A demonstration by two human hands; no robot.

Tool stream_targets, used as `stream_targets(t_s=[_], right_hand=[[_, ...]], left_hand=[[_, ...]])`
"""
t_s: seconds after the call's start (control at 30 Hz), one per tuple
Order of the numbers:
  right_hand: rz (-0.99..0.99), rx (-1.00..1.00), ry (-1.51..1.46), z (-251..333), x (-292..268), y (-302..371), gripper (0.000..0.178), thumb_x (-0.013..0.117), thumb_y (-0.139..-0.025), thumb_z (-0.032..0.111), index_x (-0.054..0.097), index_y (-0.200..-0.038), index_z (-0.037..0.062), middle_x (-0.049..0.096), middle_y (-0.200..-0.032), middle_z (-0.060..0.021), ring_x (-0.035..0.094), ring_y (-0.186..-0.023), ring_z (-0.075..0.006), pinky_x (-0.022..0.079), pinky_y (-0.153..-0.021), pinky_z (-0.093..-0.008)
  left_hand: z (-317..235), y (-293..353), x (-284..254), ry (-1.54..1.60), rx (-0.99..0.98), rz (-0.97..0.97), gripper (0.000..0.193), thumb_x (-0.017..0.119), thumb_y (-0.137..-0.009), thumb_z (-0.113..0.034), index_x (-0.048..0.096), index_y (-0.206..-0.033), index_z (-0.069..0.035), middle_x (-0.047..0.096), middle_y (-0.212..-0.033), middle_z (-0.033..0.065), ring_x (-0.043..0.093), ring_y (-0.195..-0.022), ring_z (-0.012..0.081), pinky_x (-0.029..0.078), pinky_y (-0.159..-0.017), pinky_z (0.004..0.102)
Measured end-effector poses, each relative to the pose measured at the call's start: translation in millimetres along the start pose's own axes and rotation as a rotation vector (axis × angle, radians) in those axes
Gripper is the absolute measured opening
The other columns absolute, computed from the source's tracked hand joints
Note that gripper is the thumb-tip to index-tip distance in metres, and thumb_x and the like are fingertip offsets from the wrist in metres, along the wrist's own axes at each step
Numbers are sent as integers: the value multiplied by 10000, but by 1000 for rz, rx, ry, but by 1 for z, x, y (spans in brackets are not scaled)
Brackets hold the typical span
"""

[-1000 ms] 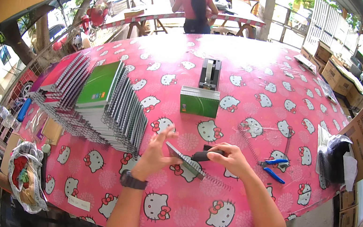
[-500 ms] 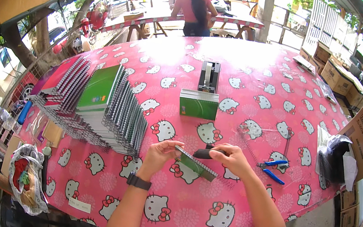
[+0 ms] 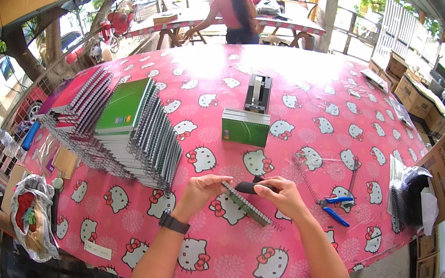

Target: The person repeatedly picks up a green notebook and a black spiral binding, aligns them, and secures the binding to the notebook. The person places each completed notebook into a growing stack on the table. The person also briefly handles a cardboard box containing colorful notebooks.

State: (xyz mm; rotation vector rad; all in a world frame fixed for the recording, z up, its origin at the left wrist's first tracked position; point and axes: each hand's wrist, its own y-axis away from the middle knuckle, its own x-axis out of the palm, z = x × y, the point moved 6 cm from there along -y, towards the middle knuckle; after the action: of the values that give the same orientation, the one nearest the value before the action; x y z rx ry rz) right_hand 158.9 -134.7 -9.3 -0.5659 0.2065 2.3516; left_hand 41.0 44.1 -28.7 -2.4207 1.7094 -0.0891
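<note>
Between the fingertips of my left hand is the upper end of a small green notebook, tilted on edge above the table. Holes or loops of a spiral binding line its top edge, and a loose coil end sticks out at its lower right. My right hand grips a black handle-like tool, whose exact kind I cannot make out. The tool's tip lies close to the notebook's bound edge; whether they touch is unclear. Farther off, a small green notebook stack stands before a black tape dispenser.
Tall piles of green spiral notebooks and red ones stand at left. Blue-handled pliers and loose wire coils lie at right. A plastic bag hangs at the near left edge. Cardboard boxes line the right side. Two people are at a far table.
My left hand and the notebook have shifted slightly right and the notebook has turned more edge-on. My right hand stays nearly in place with the black tool. A far person reaches left.
</note>
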Motion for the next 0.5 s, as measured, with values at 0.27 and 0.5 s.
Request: stream_targets(t_s=[0.27, 0.5], right_hand=[[-12, -64, 8, -3, -10, -5, 452, 698, -803, 439, 696, -1023, 44, 625, -959, -114, 584, -863, -177, 473, -736, -303], [-312, -503, 344, 35, -19, 11, 435, 722, -786, 350, 636, -1090, 51, 605, -1123, -185, 542, -1057, -295, 453, -889, -392]], left_hand=[[5, 2, 0, 3, -52, 1, 265, 629, -848, 14, 676, -1100, -50, 668, -934, 2, 583, -842, 56, 502, -727, 204], [-30, 6, 13, 6, 40, -14, 236, 632, -873, -63, 675, -1104, -54, 646, -871, -2, 589, -796, 68, 496, -694, 215]])
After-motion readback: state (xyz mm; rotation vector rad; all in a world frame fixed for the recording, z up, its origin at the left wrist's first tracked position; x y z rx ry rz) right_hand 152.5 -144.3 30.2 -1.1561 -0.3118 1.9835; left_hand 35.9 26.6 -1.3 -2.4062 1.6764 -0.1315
